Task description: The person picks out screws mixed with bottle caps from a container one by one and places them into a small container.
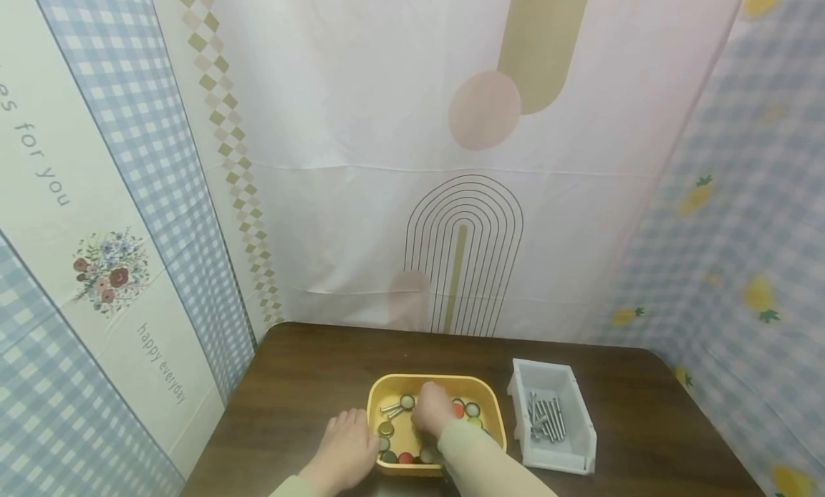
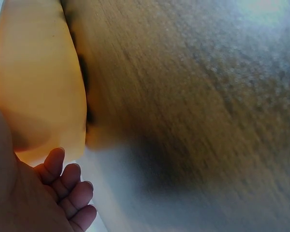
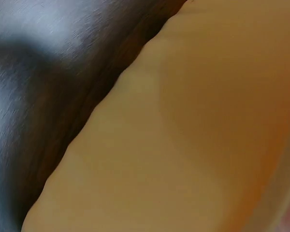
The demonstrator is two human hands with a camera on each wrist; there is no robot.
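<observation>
A yellow tub (image 1: 437, 379) on the table holds several bottle caps (image 1: 386, 429) in mixed colours and a few silver bolts (image 1: 391, 409). My right hand (image 1: 433, 409) reaches down inside it, knuckles up; its fingertips are hidden, so what it touches is unclear. Against the tub's left side rests my left hand (image 1: 348, 440), thumb near the rim. The left wrist view shows that hand's fingers (image 2: 79, 195) loosely bent beside the tub's outer wall (image 2: 43, 72). In the right wrist view the tub's wall (image 3: 150, 145) fills most of the picture.
To the right of the tub stands a light grey bin (image 1: 559, 460) with a pile of silver bolts (image 1: 546, 418) inside. Both containers are on a dark wooden table (image 1: 309, 368). Patterned cloth (image 1: 335, 232) hangs behind and on both sides.
</observation>
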